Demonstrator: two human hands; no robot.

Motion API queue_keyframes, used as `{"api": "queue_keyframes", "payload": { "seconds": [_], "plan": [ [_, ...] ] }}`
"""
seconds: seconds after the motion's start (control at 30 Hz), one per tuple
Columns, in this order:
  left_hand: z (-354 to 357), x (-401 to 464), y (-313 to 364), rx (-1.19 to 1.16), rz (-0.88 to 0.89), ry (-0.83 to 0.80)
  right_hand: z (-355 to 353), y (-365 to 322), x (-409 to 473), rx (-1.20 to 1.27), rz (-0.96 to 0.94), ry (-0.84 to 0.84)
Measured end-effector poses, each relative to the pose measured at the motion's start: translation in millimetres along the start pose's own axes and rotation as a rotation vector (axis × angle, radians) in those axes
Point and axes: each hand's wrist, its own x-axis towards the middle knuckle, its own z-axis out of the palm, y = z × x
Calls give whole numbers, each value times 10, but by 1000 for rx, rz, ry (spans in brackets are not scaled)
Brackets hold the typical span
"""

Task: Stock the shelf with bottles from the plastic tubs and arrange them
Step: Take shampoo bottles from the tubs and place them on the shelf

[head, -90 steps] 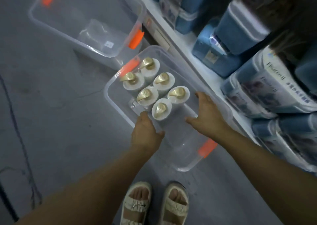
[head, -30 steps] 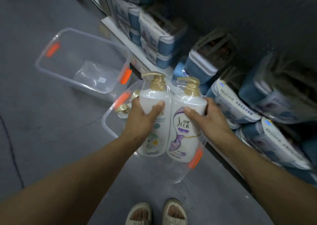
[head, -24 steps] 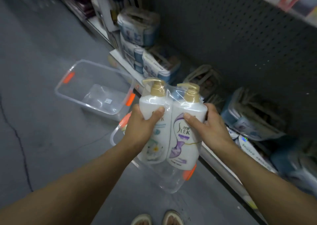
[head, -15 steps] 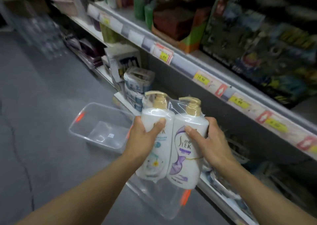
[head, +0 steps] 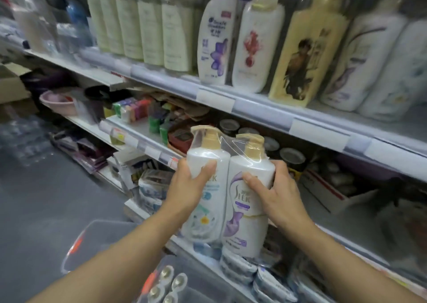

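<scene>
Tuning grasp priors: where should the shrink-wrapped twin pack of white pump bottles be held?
Grip the shrink-wrapped twin pack of white pump bottles at the upper bodies, below the gold pumps, one hand from each outer side. Left hand and right hand do this; the upright pack is wide, and the pumps are narrow.

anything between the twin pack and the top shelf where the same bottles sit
Nothing visible blocks it. Both hands, left and right, hold the twin pack below the top shelf; the matching bottles sit up to the right.
</scene>
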Motion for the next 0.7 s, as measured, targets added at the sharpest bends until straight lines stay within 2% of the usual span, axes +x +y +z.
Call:
{"api": "queue_keyframes", "payload": {
  "seconds": [0.3, 0.7],
  "plan": [
    [450, 152, 1237, -31, 177, -138, -1053, -651, 140, -30, -47, 226],
    [1491, 238, 2418, -37, 338, -326, -2392, -878, 282, -30, -50, 449]
  ]
}}
